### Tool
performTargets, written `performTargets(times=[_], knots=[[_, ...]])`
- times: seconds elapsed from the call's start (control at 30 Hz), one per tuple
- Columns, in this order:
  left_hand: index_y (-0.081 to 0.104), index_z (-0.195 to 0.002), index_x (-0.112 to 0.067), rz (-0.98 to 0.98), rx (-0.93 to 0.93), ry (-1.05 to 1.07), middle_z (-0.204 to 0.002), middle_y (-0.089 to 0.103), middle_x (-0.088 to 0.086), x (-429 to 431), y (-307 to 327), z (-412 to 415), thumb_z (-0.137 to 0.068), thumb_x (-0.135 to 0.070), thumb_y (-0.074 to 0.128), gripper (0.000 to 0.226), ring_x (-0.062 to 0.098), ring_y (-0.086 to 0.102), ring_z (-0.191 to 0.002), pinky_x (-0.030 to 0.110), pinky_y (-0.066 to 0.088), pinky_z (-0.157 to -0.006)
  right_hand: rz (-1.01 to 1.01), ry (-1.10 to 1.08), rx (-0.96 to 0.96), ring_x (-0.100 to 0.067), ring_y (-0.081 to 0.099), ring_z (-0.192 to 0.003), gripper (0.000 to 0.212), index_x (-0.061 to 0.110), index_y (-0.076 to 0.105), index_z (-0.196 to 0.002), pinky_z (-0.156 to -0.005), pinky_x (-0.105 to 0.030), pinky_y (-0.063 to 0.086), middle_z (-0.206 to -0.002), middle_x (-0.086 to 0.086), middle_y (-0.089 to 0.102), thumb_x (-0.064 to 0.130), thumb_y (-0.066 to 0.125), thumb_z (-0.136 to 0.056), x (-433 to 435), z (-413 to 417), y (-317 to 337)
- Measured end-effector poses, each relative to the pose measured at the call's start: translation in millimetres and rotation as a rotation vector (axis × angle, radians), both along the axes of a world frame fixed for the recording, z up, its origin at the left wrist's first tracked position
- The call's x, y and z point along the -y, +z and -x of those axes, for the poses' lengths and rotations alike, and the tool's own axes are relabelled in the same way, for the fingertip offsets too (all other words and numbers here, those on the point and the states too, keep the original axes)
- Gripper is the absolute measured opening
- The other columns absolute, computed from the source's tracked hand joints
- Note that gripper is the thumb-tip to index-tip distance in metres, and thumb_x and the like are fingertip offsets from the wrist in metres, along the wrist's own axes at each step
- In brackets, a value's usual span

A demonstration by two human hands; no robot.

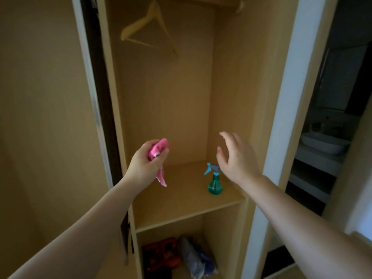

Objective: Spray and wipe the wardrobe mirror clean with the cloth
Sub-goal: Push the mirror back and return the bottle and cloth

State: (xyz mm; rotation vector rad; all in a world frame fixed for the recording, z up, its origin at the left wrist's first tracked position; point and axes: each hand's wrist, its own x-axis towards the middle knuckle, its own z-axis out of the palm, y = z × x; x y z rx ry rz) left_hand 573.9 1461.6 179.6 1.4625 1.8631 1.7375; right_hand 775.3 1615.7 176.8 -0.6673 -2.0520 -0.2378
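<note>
Arms stretch up from 6 o'clock toward an open wardrobe of pale wood, both bare to the elbow. At about 8 o'clock from the centre the left hand is curled round a pink cloth: the fingers and thumb bunch it in the fist, and a loose end hangs below the hand. At about 4 o'clock the right hand holds nothing, its fingers straight and spread, palm facing into the wardrobe. A green spray bottle with a blue trigger head stands upright on the shelf, just at 7 o'clock of that hand; the heel of the hand overlaps the trigger head in the view, and whether they touch cannot be told. The cloth hangs above the shelf, well to 9 o'clock of the bottle. At 12 o'clock a wooden hanger hangs tilted near the top of the compartment. Under the shelf, at 6 o'clock, lie some red things and a blue and white bag, too blurred to name. A plain wood panel fills 9 o'clock. At 3 o'clock a white strip borders a dark area showing a white basin; whether that is the mirror or an opening cannot be told
</note>
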Motion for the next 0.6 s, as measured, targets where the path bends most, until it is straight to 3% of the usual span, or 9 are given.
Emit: performTargets(times=[0.13, 0.27, 0.5, 0.6], knots=[[0.055, -0.119, -0.034, 0.065, 0.003, 0.004, -0.096, 0.067, -0.006, -37.9, -18.1, -5.5, -0.091, -0.037, 0.061, 0.029, 0.015, 0.066, -0.090, 0.042, 0.056, -0.084, 0.095, -0.015, 0.045, -0.024, 0.061, -0.082, 0.038, 0.006, 0.055, -0.127, -0.073, -0.031, 0.045, -0.108, -0.007, 0.062, 0.021, 0.057, -0.091, -36.1, -8.9, -22.7], [0.054, -0.121, -0.031, 0.122, 0.024, -0.013, -0.093, 0.068, -0.004, -83.0, -38.8, 2.1, -0.091, -0.037, 0.062, 0.032, 0.018, 0.067, -0.085, 0.037, 0.057, -0.076, 0.256, -0.070, 0.172, -0.024, 0.059, -0.094, 0.045, 0.013, 0.043, -0.138, -0.080, -0.033, 0.047, -0.126, -0.005, 0.055, 0.030, 0.048, -0.096, -72.9, -0.2, -47.4], [0.051, -0.128, -0.025, 0.249, 0.039, -0.016, -0.091, 0.067, -0.002, -163.3, -73.6, 20.0, -0.092, -0.037, 0.059, 0.039, 0.016, 0.067, -0.080, 0.035, 0.057, -0.077, 0.532, -0.128, 0.393, -0.027, 0.059, -0.103, 0.060, 0.021, 0.020, -0.151, -0.074, -0.026, 0.039, -0.149, -0.003, 0.038, 0.032, 0.045, -0.098, -145.1, 20.7, -85.7], [0.051, -0.130, -0.023, 0.291, 0.076, -0.005, -0.095, 0.066, -0.006, -187.7, -89.3, 23.2, -0.092, -0.036, 0.060, 0.041, 0.011, 0.066, -0.084, 0.025, 0.053, -0.072, 0.659, -0.122, 0.449, -0.027, 0.056, -0.114, 0.067, 0.022, 0.012, -0.153, -0.089, -0.031, 0.047, -0.155, -0.004, 0.027, 0.031, 0.048, -0.097, -179.5, 28.2, -102.9]])
